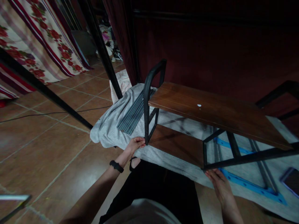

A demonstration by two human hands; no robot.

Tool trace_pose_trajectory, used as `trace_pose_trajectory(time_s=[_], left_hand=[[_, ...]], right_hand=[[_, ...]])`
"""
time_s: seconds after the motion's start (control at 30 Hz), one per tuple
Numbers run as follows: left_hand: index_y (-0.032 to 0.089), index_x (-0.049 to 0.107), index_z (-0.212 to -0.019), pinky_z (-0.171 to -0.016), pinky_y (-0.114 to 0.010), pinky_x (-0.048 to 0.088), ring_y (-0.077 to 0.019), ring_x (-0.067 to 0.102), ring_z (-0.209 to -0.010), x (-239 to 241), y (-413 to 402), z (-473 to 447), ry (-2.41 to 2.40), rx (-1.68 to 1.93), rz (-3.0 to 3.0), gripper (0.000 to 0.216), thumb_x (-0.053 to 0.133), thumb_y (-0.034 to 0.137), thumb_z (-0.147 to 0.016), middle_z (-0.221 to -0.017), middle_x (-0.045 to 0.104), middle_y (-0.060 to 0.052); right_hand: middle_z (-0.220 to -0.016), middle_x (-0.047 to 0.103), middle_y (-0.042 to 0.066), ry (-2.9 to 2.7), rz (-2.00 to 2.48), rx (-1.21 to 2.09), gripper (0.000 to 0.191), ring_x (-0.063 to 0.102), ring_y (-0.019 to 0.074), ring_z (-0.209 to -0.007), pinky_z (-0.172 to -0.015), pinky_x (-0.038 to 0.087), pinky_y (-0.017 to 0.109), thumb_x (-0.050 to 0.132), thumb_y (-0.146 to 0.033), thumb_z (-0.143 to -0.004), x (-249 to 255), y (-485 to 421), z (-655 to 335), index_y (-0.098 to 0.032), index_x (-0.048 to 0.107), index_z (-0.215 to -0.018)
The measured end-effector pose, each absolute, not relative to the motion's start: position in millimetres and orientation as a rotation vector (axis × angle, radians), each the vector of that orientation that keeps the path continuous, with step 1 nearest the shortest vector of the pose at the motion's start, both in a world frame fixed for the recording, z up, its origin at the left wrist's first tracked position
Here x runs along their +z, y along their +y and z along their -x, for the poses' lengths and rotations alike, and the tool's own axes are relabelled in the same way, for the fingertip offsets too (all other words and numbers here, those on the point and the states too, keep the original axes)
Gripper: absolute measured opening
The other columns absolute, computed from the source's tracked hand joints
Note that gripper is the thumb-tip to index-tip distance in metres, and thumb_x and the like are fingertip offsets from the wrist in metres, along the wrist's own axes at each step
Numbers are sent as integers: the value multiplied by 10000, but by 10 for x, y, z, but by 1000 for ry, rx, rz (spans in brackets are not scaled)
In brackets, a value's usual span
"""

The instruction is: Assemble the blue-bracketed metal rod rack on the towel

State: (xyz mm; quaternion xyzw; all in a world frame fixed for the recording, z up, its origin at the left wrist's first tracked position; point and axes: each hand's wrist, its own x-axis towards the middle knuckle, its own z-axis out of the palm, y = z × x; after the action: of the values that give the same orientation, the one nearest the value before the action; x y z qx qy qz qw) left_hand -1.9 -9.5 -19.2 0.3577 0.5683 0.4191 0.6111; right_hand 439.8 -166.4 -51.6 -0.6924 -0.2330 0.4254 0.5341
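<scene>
A small two-tier shelf [191, 102] with brown wooden boards and a black metal frame stands on a grey cloth. My left hand [136, 144], wearing a dark wristband, is closed at the bottom front corner of its left side frame. At the front corner by the right end of the lower board [177, 143], my right hand [218, 179] grips the frame, its fingertips partly hidden. The upper board reaches further right than the lower one, and a small white spot marks its top. Left of the shelf lies a row of thin grey metal rods [133, 115].
The grey cloth [109, 124] covers a low surface. Blue metal brackets [254, 186] lie at right, near a phone [291, 180]. Black poles [102, 49] slant at left. A dark red curtain [198, 49] hangs behind, a floral curtain [46, 40] far left. A cable [53, 114] crosses the tiled floor.
</scene>
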Motion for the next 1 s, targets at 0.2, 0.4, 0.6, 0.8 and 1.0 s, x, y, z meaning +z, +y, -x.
trace_pose_trajectory(time_s=[0.2, 0.4, 0.6, 0.8, 1.0], left_hand=[[138, 722, -687, -633, -273, 515, -147, 630, -615, -201, -52, 22, 1345, 922, -779, 360, 949, 349, -505, -668, 699, -50], [139, 720, -701, -620, -269, 501, -144, 619, -611, -208, -78, 21, 1326, 967, -842, 453, 949, 447, -460, -663, 700, -46], [137, 722, -718, -650, -272, 500, -148, 621, -634, -174, -87, 23, 1340, 945, -902, 519, 927, 535, -456, -676, 699, -50], [144, 733, -743, -684, -268, 520, -148, 639, -679, -143, -37, 83, 1323, 869, -861, 497, 952, 474, -444, -741, 723, -50], [155, 722, -708, -725, -268, 546, -157, 660, -712, -220, 49, 144, 1336, 839, -891, 533, 964, 512, -396, -727, 725, -38]], right_hand=[[-721, 674, 39, -856, 1870, 735, 359, 626, 215, -708, -675, 512, 341, 679, -578, -729, -484, -1679, -4285, -220, 644, -724], [-811, 702, 22, -619, 1678, 1005, 338, 666, 200, -774, -752, 570, 321, 815, -472, -612, -505, -1636, -4372, -212, 692, -789], [-760, 699, 11, -403, 1589, 1125, 339, 665, 193, -730, -724, 586, 325, 886, -360, -509, -512, -1610, -4423, -209, 695, -745], [-742, 672, 5, -535, 1560, 989, 337, 624, 187, -728, -722, 535, 322, 866, -482, -588, -455, -1634, -4260, -227, 693, -726], [-663, 616, 11, -608, 1621, 907, 396, 564, 188, -676, -681, 488, 336, 815, -579, -597, -363, -1569, -4173, -228, 634, -626]])
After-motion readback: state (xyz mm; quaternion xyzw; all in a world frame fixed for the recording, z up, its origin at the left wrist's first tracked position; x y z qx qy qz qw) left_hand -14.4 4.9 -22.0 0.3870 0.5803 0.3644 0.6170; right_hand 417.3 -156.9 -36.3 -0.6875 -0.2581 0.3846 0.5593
